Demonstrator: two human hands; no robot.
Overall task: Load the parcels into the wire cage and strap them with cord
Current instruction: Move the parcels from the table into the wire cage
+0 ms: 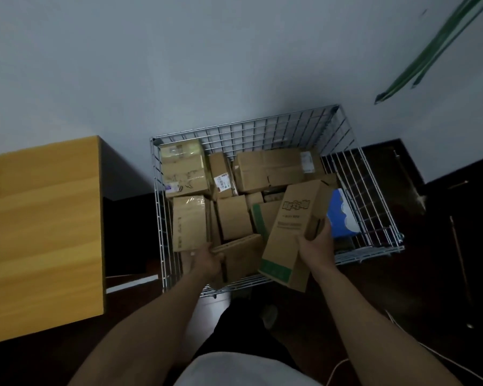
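Head view, loading step: left hand grips flat carton, right hand grips tall carton over wire cage; next move likely seats both, cord unused.

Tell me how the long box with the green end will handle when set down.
Probably light: the right hand alone holds the long box tilted. Likely stiff, since its edges look straight. Stood on end it may tip, being tall and narrow.

A plain pale grey wall is taking up the far side in dim light. A yellow wooden tabletop is standing left, long green plant leaves are hanging right, and a dark glossy floor is lying beneath.
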